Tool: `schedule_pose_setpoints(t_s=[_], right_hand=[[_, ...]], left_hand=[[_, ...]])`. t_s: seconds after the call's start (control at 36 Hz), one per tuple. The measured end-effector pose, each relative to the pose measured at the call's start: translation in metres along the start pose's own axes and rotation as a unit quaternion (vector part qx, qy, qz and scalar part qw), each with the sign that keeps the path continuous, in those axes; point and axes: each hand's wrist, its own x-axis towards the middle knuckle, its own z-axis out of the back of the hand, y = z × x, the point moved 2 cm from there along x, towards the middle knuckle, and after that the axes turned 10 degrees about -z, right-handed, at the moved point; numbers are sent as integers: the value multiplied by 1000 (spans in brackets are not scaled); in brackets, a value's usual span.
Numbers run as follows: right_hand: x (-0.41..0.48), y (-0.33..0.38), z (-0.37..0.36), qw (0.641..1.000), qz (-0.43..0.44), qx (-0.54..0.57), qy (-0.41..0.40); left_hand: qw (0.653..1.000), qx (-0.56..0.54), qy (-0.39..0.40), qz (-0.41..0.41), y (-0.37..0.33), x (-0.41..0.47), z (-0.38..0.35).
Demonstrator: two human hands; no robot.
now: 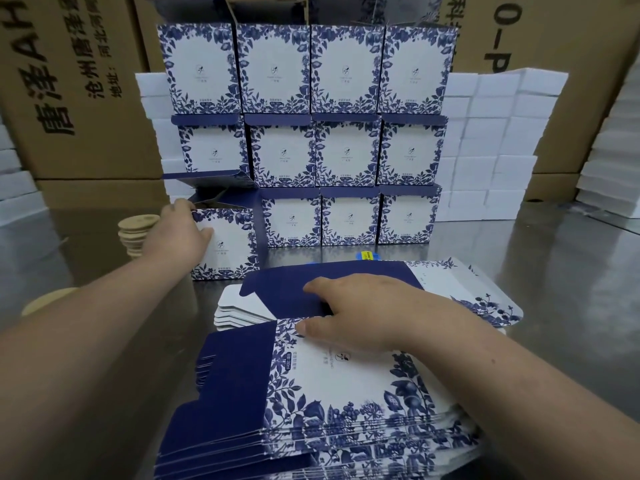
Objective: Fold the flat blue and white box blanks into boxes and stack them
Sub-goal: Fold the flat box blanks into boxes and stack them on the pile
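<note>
A wall of folded blue and white boxes stands three rows high at the back of the steel table. My left hand grips the top left corner of a folded box at the bottom left of that wall; its navy lid flaps stand open. Its thumb lies on the box's front face. A thick pile of flat blanks lies near me. My right hand lies palm down on the pile's top blank, with the fingertips on its navy flap. A second pile of blanks lies behind it.
White foam blocks are stacked behind and to the right of the box wall. Large brown cartons close off the back. A stack of round beige discs stands left of my left hand, another disc nearer me.
</note>
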Motion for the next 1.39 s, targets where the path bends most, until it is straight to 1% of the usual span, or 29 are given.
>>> schedule_pose_setpoints(t_s=[0.11, 0.19, 0.28, 0.31, 0.36, 0.39, 0.44, 0.5, 0.56, 0.61, 0.69, 0.75, 0.78, 0.81, 0.92, 1.06, 1.14, 1.19, 1.25, 1.31, 1.39], right_hand=[[0, 0, 0, 1000, 2, -1, -4], [1, 0, -1, 1000, 4, -2, -6], [2, -2, -1, 1000, 6, -2, -6], [2, -2, 0, 1000, 5, -1, -7], [1, -3, 3, 1000, 1, 4, -9], [1, -4, 6, 1000, -1, 7, -12], [0, -6, 14, 999, -9, 22, -32], [-1, -12, 25, 996, -26, 41, -75], [-3, -22, 35, 988, -63, 75, -122], [-5, -33, 45, 975, -92, 123, -161], [-8, -46, 55, 957, -111, 176, -202], [-9, -50, 58, 951, -115, 194, -212], [-10, -51, 59, 949, -114, 199, -214], [-10, -51, 59, 949, -112, 202, -215], [-11, -47, 57, 952, -103, 194, -214], [-12, -45, 59, 948, -94, 207, -222], [-12, -46, 61, 945, -91, 214, -229], [-14, -46, 63, 943, -85, 221, -236], [-18, -47, 67, 938, -74, 227, -250], [-23, -47, 73, 929, -61, 240, -277], [-31, -50, 82, 895, -37, 299, -328]], left_hand=[[1000, -3, -12, -2, -2, -6, 3], [998, 2, -65, -24, -6, -14, 9], [991, -45, -122, -14, -23, -21, 25], [989, -57, -137, -21, -32, -25, 32], [985, -79, -135, -77, -55, -33, 46], [983, -92, -112, -116, -68, -39, 53], [978, -94, -21, -186, -95, -56, 64], [968, -56, 83, -229, -118, -76, 73], [951, -18, 170, -259, -135, -96, 81], [915, -8, 268, -302, -145, -114, 86], [833, 22, 415, -366, -153, -143, 80], [791, 69, 466, -390, -156, -164, 71], [776, 88, 476, -404, -157, -172, 67], [770, 100, 474, -415, -157, -178, 63], [789, 113, 421, -434, -156, -178, 67], [782, 118, 435, -431, -158, -172, 77], [785, 99, 438, -426, -160, -166, 86], [795, 89, 420, -428, -159, -162, 94], [815, 88, 383, -427, -157, -157, 101], [844, 88, 320, -422, -154, -152, 109], [894, 87, 174, -404, -150, -140, 123]])
